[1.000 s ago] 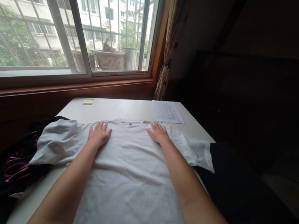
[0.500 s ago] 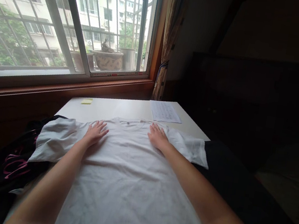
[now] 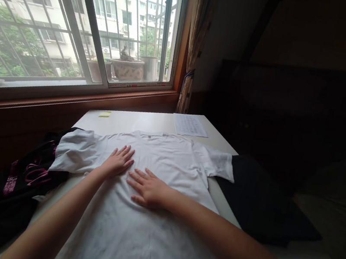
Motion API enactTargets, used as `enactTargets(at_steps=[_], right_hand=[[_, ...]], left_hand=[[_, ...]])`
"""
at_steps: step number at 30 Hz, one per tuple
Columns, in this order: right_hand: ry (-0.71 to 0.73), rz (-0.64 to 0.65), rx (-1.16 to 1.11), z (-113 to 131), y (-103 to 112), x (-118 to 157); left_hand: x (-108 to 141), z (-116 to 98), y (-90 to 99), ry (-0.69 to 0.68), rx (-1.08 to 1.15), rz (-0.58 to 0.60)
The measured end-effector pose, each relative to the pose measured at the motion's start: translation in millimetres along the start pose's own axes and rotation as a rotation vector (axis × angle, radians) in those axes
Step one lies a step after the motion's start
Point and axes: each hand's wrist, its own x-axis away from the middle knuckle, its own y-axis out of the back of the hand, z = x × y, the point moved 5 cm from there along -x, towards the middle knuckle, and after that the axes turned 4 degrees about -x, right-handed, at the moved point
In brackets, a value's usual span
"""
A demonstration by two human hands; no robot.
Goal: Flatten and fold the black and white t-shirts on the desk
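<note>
A white T-shirt (image 3: 151,226) lies spread over the white table, its collar toward the far side and its sleeves out to left and right. My left hand (image 3: 118,161) rests flat on the upper left chest of the shirt, fingers extended. Close beside it and a little nearer to me, my right hand (image 3: 147,189) lies on the middle of the shirt with its fingers stretched to the left. The hands do not touch each other. Soft wrinkles run across the cloth around them.
Black cloth with pink print (image 3: 27,181) lies at the left table edge. A dark folded cloth (image 3: 266,201) is on the right. Toward the back of the white table (image 3: 138,119) are a printed sheet (image 3: 190,125) and a yellow sticky note (image 3: 105,114). A barred window (image 3: 78,22) stands behind.
My right hand has moved from the shirt's upper right near the collar, left and toward me, to the middle. My left hand has shifted slightly to the right. The view has shifted a little.
</note>
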Motion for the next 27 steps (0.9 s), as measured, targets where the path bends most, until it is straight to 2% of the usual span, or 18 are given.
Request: enactTargets(at_steps=[9,12,14,18,21,27], right_hand=[[0.219,-0.035,-0.067,102,-40,41],[0.26,-0.039,-0.09,121,-47,52],[0.262,-0.041,-0.101,125,-47,56],[0.249,-0.009,-0.113,116,-43,65],[0.155,-0.018,-0.081,88,-35,73],[-0.402,-0.121,0.06,-2,-5,111]], left_hand=[[1,-8,11.9,0.064,-0.017,-0.013],[9,-16,18.7,0.088,-0.022,-0.048],[22,-23,20.1,0.079,-0.025,-0.074],[69,-25,11.6,0.084,-0.041,-0.107],[110,-12,1.8,0.138,-0.062,-0.117],[168,13,-8.1,0.21,-0.097,-0.127]])
